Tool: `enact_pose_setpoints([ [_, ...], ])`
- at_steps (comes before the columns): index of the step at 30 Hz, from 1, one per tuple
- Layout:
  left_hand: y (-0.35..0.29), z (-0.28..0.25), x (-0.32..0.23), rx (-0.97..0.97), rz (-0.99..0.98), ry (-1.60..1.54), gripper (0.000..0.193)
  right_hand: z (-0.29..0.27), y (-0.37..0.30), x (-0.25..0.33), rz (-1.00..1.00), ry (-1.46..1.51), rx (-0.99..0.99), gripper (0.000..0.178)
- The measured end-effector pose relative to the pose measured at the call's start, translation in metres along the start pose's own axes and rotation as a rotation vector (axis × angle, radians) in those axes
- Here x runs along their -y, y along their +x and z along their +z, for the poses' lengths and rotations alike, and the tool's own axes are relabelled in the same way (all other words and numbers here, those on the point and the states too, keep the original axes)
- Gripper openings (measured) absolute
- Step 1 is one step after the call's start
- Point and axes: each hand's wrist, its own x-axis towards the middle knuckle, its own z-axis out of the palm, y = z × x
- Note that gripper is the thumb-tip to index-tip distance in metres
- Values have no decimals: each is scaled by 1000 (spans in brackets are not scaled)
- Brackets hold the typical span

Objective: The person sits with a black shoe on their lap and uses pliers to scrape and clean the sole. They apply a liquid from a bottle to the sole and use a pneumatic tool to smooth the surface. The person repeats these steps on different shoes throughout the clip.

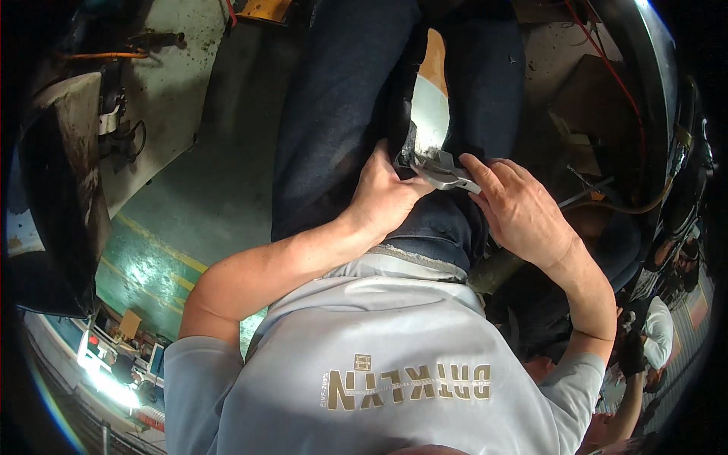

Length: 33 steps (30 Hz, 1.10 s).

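Between my thighs, a shoe upper on a last point(430, 102) lies bottom up, its long insole white with a tan far end. Dark upper material shows along its left side and near end. My left hand point(381, 193) is closed around that near end, thumb beside the tool's jaws; some fingers are hidden. My right hand point(523, 208) grips metal lasting pliers point(449, 174), fingers wrapped round the handles. The plier head sits against the near edge of the shoe. Whether the jaws pinch the material, I cannot make out.
A stained pale machine panel point(171, 91) stands at the left, above a green floor with yellow lines point(163, 254). Cables and a hose point(660, 199) hang at the right. Another person point(656, 334) in a light top is at the lower right.
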Motion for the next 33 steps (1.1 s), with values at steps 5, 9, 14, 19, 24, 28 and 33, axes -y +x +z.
enact_pose_setpoints([
  [5,-1,-1,6,6,50,33,52,-5,5,11,-70,-197,-13,49],
  [9,0,-2,7,-18,96,178,52,-23,9,21,-102,-374,91,53],
  [14,1,-2,6,-46,69,186,50,-30,15,28,-97,-389,178,47],
  [19,0,-20,7,11,11,123,51,-13,26,13,-73,-89,173,23],
  [24,-12,-54,4,211,-33,-26,59,-7,33,27,-154,-23,210,16],
  [28,-7,-80,0,517,-240,-444,74,-18,39,28,-196,52,218,15],
  [33,4,-66,-3,367,-243,-521,99,-13,49,20,-199,94,258,19],
])
